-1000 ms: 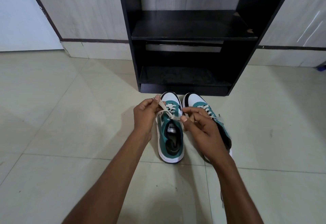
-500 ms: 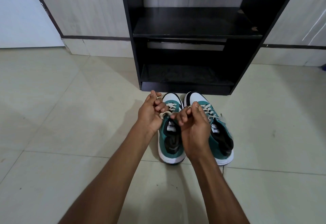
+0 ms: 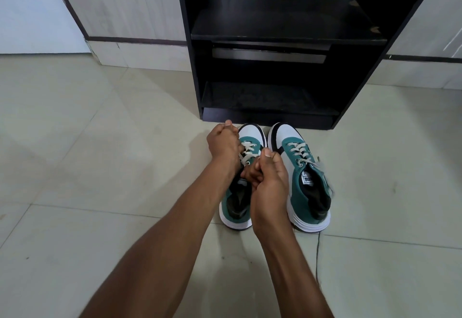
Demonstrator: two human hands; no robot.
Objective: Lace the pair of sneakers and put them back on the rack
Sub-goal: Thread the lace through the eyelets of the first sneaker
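Two teal-and-white sneakers stand side by side on the tiled floor, toes toward a black shoe rack [image 3: 275,35]. The left sneaker [image 3: 236,207] has cream laces [image 3: 247,154] across its front, and both hands meet over its tongue. My left hand [image 3: 225,146] is fisted on a lace end at the shoe's left edge. My right hand [image 3: 268,175] is closed on the lace just behind it, thumb up, hiding the tongue. The right sneaker [image 3: 303,175] stands free, laced, with a loose bow hanging off its right side.
The rack has an upper shelf and a low bottom shelf [image 3: 267,100], both bare, directly behind the shoes. Pale wall panels [image 3: 130,2] flank it. A thin dark cord [image 3: 318,255] lies on the floor tiles near the right sneaker's heel.
My hands came together from holding the lace ends apart, then dropped low onto the left sneaker's tongue. The right sneaker, earlier partly covered by my right hand, now shows fully.
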